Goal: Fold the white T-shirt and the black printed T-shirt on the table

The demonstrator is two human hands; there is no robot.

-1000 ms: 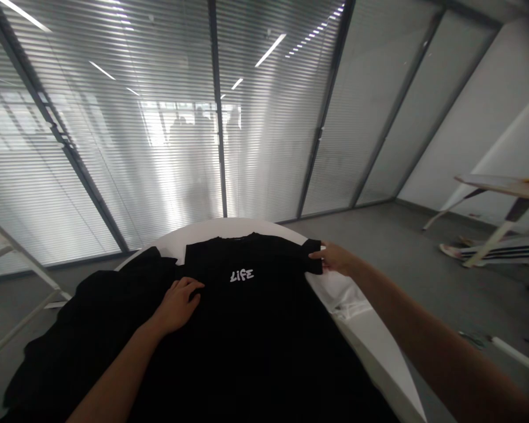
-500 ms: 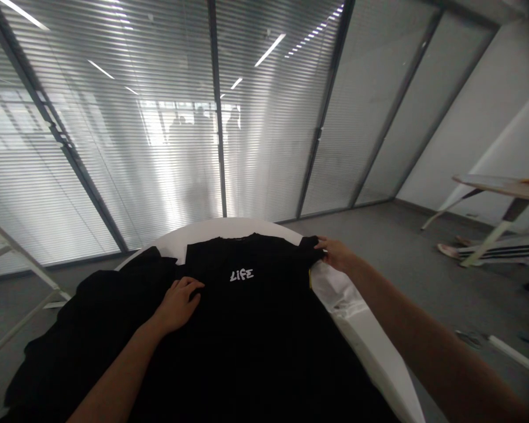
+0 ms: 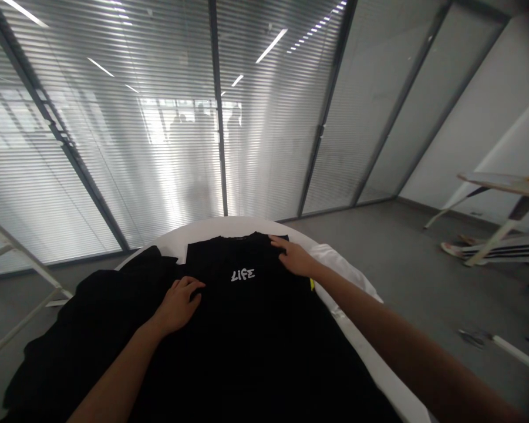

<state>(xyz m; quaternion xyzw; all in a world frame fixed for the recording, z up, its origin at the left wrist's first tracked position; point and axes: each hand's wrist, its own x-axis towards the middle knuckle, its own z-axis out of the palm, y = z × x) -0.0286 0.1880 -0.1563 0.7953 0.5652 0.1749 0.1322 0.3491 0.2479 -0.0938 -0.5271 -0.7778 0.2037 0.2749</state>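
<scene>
A black T-shirt point(image 3: 246, 329) lies spread on a white round-edged table point(image 3: 229, 224), its collar at the far side and white lettering point(image 3: 243, 275) across the chest. My left hand point(image 3: 182, 299) rests on the shirt's left part, fingers stretched and slightly bent. On the right shoulder, where the sleeve is folded inward, my right hand point(image 3: 294, 257) lies with its fingers extended over the cloth. A small yellow strip point(image 3: 312, 285) shows at the shirt's right edge, below my right wrist.
More black cloth point(image 3: 92, 317) is heaped on the left. White cloth point(image 3: 343, 264) lies at the table's right edge. A white metal frame point(image 3: 26, 258) stands at left, another table point(image 3: 506, 183) at right. Glass panels with blinds point(image 3: 264, 147) close off the far side.
My right hand has moved left, from the outstretched right sleeve onto the shoulder, and the sleeve is now folded inward. My left hand has stayed in place.
</scene>
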